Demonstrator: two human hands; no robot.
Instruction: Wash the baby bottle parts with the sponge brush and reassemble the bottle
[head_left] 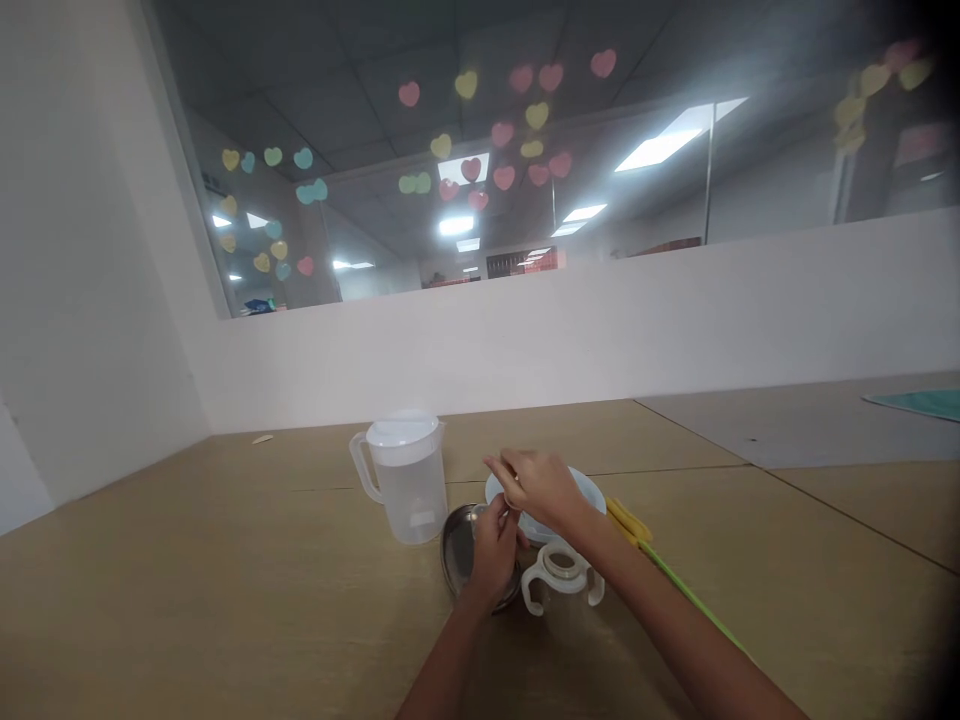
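— What are those hands busy with over there?

— The left hand [495, 550] is wrapped around the rim of a steel bowl [459, 548], tipping it up on its edge on the table [225, 580]. The right hand [536, 487] hovers just above it, fingers pinched narrow around something small and thin. I cannot tell what it is from here.

— Where does the bowl sit?

— Just right of the clear jug [403, 478] with its lid on, and beside a two-handled cup [561, 578]. A pale blue plate [592, 492] lies under the right hand, and a yellow-green stick [675, 580] runs along the right forearm.

— How would you handle it well?

— I'd say keep the left grip firm low on the rim, since a tilted steel bowl can slip or ring against the cup. The pinching hand should work close over the bowl's mouth, so anything small lands inside. Everything is crowded together, so I'd keep the elbows away from the jug.
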